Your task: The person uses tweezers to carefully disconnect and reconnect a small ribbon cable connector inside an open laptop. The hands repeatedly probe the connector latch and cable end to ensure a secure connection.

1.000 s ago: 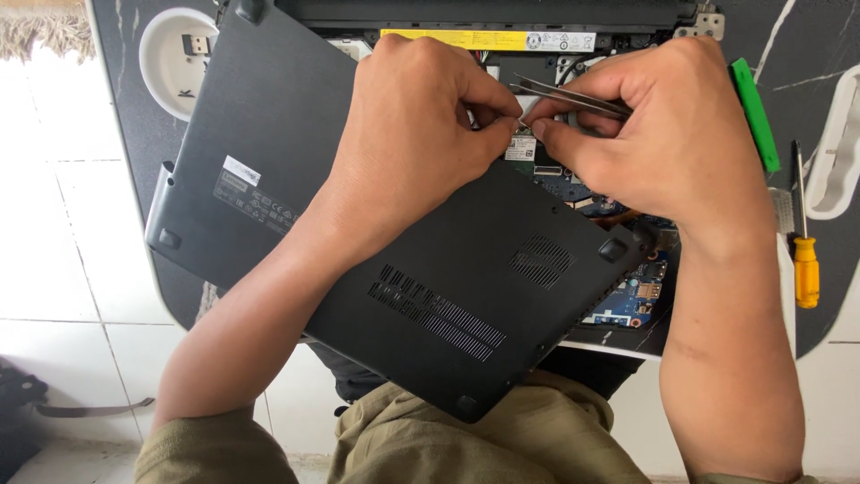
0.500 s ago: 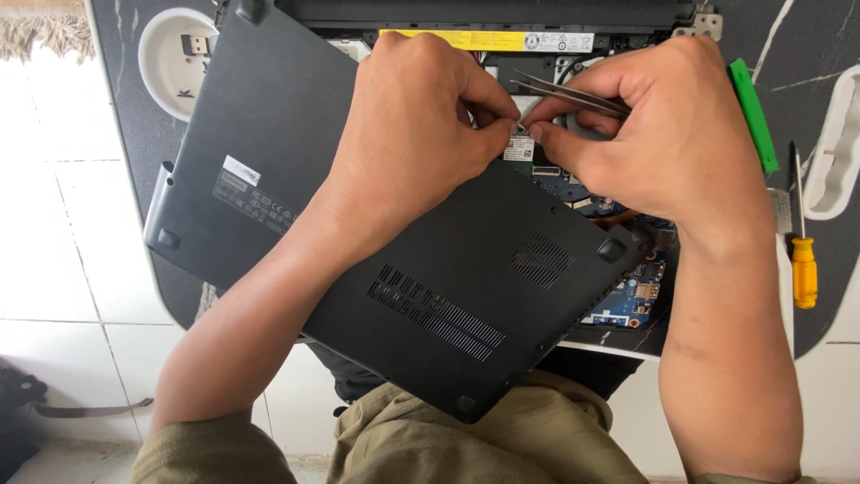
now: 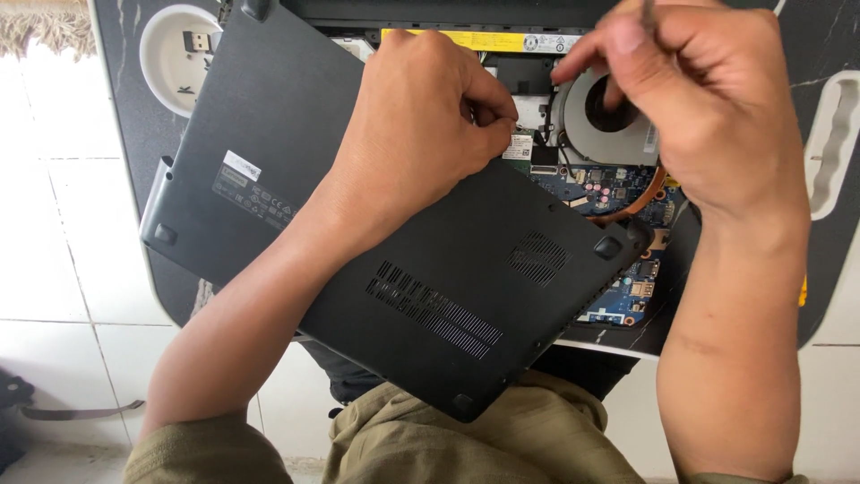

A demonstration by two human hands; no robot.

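Left hand [image 3: 421,125] clenched at the bottom cover's [image 3: 358,251] edge; right hand [image 3: 708,99] pinched on a thin tool, barely seen.

Cover judged already loosened, laid askew over the laptop, with fan [image 3: 609,116] and circuit board [image 3: 618,193] exposed at right; full removal outstanding. Near corner overhangs the desk [image 3: 833,27] edge above the lap; little open room beyond the fan.

Dark marbled counter [image 3: 121,81] over white tiled floor [image 3: 54,242] — bearing opened laptop [image 3: 618,193], white round dish [image 3: 179,54], white tray [image 3: 838,134] at right edge.
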